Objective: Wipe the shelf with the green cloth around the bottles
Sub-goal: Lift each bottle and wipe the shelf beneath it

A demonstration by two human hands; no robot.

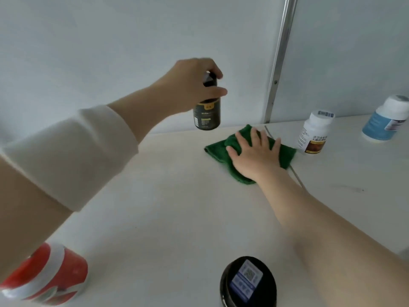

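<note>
So the left hand is gripping the dark bottle up by its neck and cap, fingers curled round it. The bottle is hanging in the air just up and left of the right hand, clear of the shelf. My guess is it's being held up so the cloth can reach the spot where it would stand, instead of wiping a ring around it.

The right hand is lying flat on the green cloth with its fingers spread wide, pressing it down rather than grabbing it. That makes sense for pushing a folded cloth across a flat board. The cloth is poking out to the left of that hand and past its fingertips, close to the back wall.

Just right of the right hand, a white bottle with a brown label is standing near the cloth's edge, and I can't tell if they're touching. It's probably the one to watch for getting knocked over. Further right, a blue-labelled bottle is standing well apart. On the near side of both hands, a red and white can is sitting under the left forearm, and a black-lidded jar is sitting beside the right forearm.
</note>
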